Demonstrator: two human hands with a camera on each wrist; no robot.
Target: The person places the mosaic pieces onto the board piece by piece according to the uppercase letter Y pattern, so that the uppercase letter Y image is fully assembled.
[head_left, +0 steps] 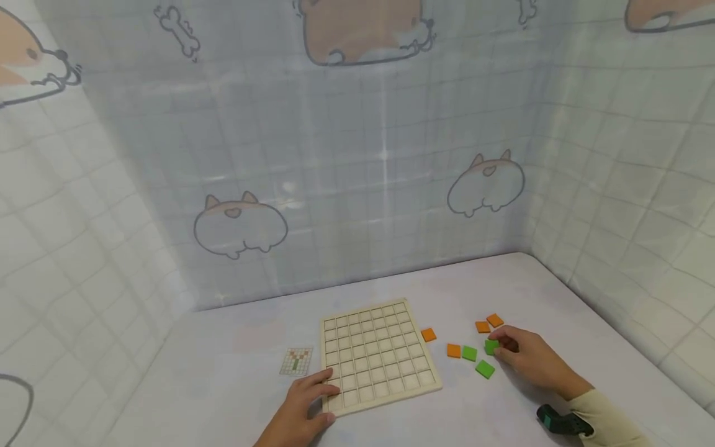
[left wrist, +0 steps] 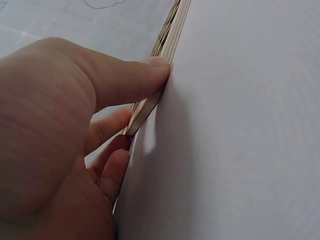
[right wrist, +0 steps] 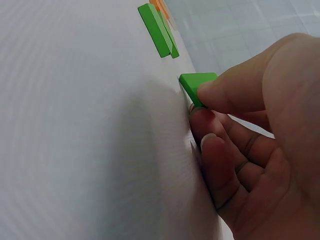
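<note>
A pale wooden grid board (head_left: 380, 357) lies flat on the table, its squares bare. My left hand (head_left: 301, 403) grips the near left corner of the board. In the left wrist view the thumb (left wrist: 150, 75) presses the board's edge (left wrist: 172, 42), and other fingers sit round the corner. Over on the right, my right hand (head_left: 530, 360) pinches a green square tile (head_left: 491, 347) between thumb and fingers. The right wrist view shows this green tile (right wrist: 192, 85) tilted, close to the tabletop. Two more green tiles (head_left: 485, 369) lie beside that hand.
Several orange tiles (head_left: 454, 351) lie right of the board, one orange tile (head_left: 428, 334) near its right edge. A small card (head_left: 296, 361) with a coloured grid pattern lies left of the board. Fabric-like walls (head_left: 357, 155) with dog drawings enclose the table (head_left: 223, 372).
</note>
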